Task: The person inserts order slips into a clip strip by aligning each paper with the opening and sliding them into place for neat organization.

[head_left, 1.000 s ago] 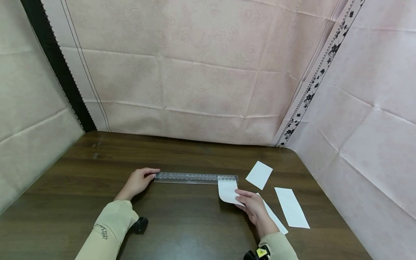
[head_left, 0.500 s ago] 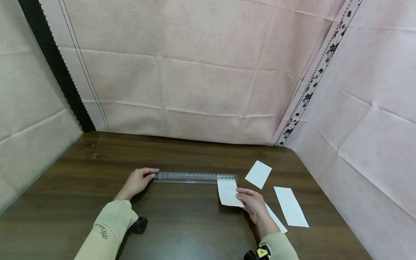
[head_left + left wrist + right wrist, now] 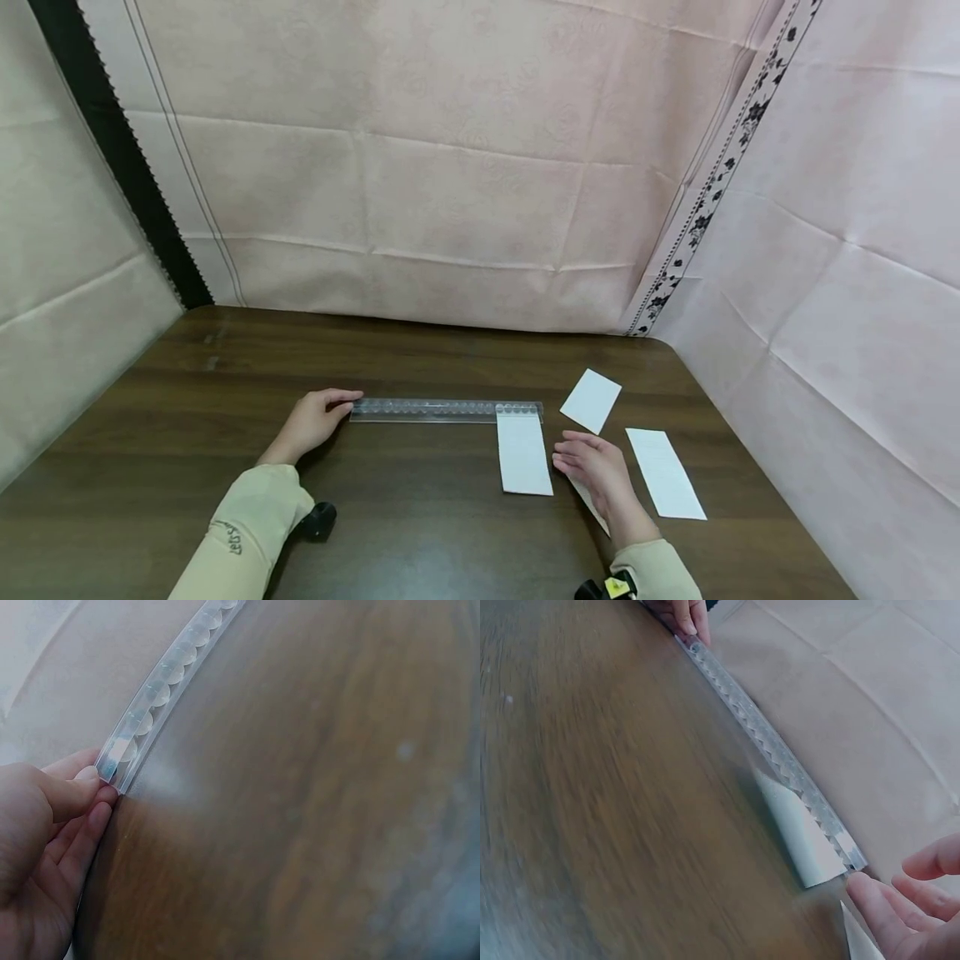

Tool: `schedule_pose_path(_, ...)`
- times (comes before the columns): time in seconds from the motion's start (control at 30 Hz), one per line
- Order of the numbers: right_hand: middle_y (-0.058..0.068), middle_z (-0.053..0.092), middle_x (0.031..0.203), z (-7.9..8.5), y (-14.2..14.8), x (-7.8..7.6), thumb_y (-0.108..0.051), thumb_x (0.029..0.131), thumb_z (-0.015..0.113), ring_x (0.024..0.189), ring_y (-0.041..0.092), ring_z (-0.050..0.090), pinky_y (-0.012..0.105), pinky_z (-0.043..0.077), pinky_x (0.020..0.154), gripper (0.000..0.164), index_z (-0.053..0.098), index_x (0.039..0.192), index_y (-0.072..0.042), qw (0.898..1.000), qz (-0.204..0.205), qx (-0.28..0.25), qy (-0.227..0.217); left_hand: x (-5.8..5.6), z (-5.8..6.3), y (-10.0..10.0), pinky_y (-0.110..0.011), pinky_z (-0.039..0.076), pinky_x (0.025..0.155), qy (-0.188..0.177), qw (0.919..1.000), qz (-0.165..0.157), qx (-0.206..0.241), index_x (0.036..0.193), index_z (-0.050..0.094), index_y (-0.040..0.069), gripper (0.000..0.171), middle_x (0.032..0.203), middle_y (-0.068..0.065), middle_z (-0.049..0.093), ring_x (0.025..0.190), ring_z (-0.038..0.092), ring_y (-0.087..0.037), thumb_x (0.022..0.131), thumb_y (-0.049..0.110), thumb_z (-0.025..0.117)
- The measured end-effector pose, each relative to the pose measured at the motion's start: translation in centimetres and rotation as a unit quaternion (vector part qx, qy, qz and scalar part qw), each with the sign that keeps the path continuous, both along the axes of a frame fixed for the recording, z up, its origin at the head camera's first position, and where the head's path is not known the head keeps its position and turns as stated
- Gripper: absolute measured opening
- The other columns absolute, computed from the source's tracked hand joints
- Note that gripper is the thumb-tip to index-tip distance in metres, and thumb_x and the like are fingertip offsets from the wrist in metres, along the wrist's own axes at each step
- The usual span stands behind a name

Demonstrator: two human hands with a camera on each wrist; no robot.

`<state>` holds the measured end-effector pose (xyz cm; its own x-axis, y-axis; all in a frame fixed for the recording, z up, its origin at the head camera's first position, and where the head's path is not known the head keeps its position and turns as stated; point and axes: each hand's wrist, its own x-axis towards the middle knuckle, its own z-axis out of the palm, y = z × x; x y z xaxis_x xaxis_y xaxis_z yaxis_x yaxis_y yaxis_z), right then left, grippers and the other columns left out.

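Observation:
A long clear plastic strip (image 3: 427, 410) with a row of rounded scallops lies across the table. My left hand (image 3: 311, 425) pinches its left end between thumb and fingers, as the left wrist view also shows. At the strip's right end hangs a white paper slip (image 3: 523, 457), its top edge behind the clear scallops and its body flat toward me. My right hand (image 3: 600, 471) is just right of this slip, fingers loosely bent and holding nothing. Another white slip (image 3: 589, 503) is partly hidden beneath the right hand.
Two more white slips lie to the right: a shorter one (image 3: 591, 401) behind the right hand and a longer one (image 3: 666, 473) beside it. The brown wooden table (image 3: 420, 525) ends at a pale cloth (image 3: 420, 208) hanging around its back and sides.
The right hand has let go of the slip at the strip and moved a little right. The slip's lower end, curled up before, now lies flat. The left hand keeps its grip.

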<state>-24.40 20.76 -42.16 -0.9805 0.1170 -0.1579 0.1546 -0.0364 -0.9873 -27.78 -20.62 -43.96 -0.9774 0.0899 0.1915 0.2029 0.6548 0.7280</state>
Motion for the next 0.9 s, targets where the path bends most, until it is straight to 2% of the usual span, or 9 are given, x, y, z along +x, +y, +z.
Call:
schedule_pose_path(0.27, 0.027, 0.063, 0.102, 0.3, 1.0, 0.4, 0.000, 0.092, 0.050, 0.082, 0.023, 0.067, 0.032, 0.054, 0.075, 0.034, 0.047, 0.121, 0.017, 1.000, -0.019, -0.005, -0.003, 0.1, 0.1, 0.0, -0.054, 0.040, 0.092, 0.002, 1.0000, 0.001, 0.000, 0.120, 0.063, 0.003, 0.027, 0.121, -0.020, 0.058, 0.114, 0.051, -0.039, 0.094, 0.008, 0.054)
schedule_pose_path(0.5, 0.018, 0.067, 0.092, 0.4, 1.6, 0.9, 0.001, 0.090, 0.054, 0.075, 0.020, 0.067, 0.030, 0.055, 0.070, 0.035, 0.049, 0.120, 0.017, 0.998, -0.057, 0.008, 0.002, 0.1, 0.0, -0.1, -0.054, 0.040, 0.092, 0.004, 1.0000, -0.003, 0.003, 0.119, 0.063, 0.002, 0.027, 0.120, -0.020, 0.058, 0.113, 0.051, -0.039, 0.094, 0.007, 0.054)
schedule_pose_path(0.73, 0.026, 0.064, 0.101, 0.5, 2.1, 1.4, 0.004, 0.085, 0.059, 0.080, 0.019, 0.065, 0.025, 0.054, 0.069, 0.033, 0.054, 0.116, 0.016, 0.992, -0.077, 0.092, 0.039, 0.1, 0.0, -0.1, -0.054, 0.040, 0.092, 0.006, 1.0000, -0.005, 0.003, 0.119, 0.063, 0.002, 0.027, 0.120, -0.021, 0.058, 0.114, 0.050, -0.039, 0.094, 0.007, 0.054)
schedule_pose_path(0.9, 0.026, 0.062, 0.104, 0.5, 2.6, 1.9, 0.001, 0.085, 0.061, 0.087, 0.024, 0.064, 0.025, 0.053, 0.069, 0.034, 0.055, 0.117, 0.011, 0.979, -0.072, 0.187, 0.048, 0.2, 0.0, 0.0, -0.055, 0.040, 0.092, 0.004, 1.0000, -0.002, 0.003, 0.119, 0.064, 0.003, 0.027, 0.120, -0.020, 0.058, 0.114, 0.050, -0.039, 0.094, 0.007, 0.054)
